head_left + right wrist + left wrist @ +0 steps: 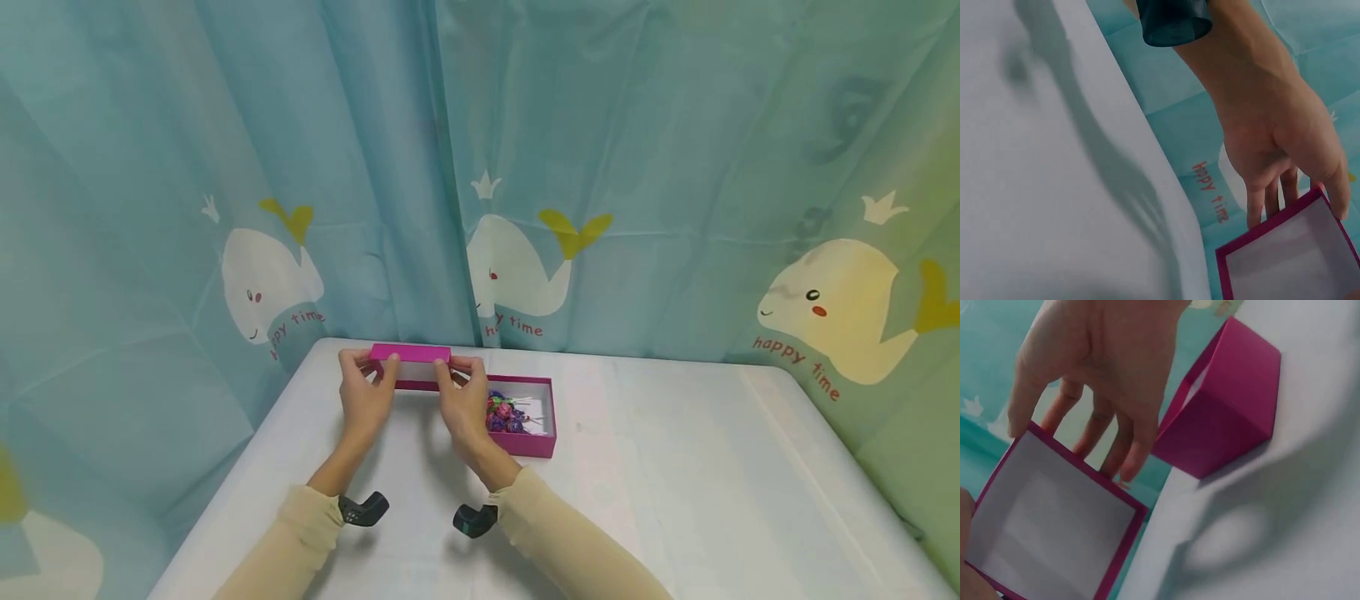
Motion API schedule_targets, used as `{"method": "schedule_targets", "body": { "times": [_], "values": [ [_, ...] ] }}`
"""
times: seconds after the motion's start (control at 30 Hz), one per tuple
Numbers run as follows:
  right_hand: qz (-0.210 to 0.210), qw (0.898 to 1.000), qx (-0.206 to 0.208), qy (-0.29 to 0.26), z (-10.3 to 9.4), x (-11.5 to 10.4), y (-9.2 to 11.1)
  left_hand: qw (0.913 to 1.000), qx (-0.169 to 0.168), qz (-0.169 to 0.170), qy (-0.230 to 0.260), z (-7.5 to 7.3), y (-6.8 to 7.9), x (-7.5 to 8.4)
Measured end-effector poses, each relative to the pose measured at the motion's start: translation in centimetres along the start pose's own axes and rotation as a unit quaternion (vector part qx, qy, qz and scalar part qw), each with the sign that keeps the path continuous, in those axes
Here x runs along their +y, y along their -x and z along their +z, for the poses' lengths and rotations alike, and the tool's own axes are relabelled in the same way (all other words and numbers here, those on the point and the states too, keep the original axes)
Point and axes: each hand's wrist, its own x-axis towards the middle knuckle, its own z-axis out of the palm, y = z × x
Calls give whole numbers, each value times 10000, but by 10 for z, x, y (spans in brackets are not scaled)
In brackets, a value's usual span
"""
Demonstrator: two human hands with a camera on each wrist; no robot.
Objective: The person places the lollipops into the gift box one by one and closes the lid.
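A magenta box lid point(411, 353), with its pale inside turned toward me, is held up over the far left of the table. My left hand point(365, 402) grips its left end, the thumb at the near edge and the fingers behind. My right hand point(462, 406) pinches the other end the same way. In the left wrist view the right hand point(1100, 369) holds the lid's rim; in the right wrist view the left hand point(1285, 137) does. Just right of the right hand stands the open magenta box point(534, 445), with wrapped lollipops point(507, 415) inside.
The white table point(675, 475) stretches to the right of the box. Behind it hangs a blue-green curtain point(660, 150) with printed whales, close to the table's far edge. Each wrist wears a black camera, the left camera point(363, 509) and the right camera point(476, 521).
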Motion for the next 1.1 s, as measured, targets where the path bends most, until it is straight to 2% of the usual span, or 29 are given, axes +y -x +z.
{"method": "schedule_targets", "body": {
  "times": [0.23, 0.37, 0.6, 0.83, 1.1],
  "values": [
    [-13, 9999, 151, -21, -1, 2, -2, 9995, 281, 139, -31, 7, 2, -8],
    [52, 9998, 165, -122, -2, 5, -2, 9993, 372, 86, -54, 9, 4, -10],
    [12, 9993, 64, -363, -7, 11, -7, 9981, 517, 17, 331, 8, 5, -8],
    [-129, 9977, -314, -594, -16, 11, -14, 9966, 263, -41, 778, 6, 3, -10],
    [-180, 9961, -821, -279, -28, 10, -18, 9938, -108, -48, 1109, 0, 4, -9]
  ]
}}
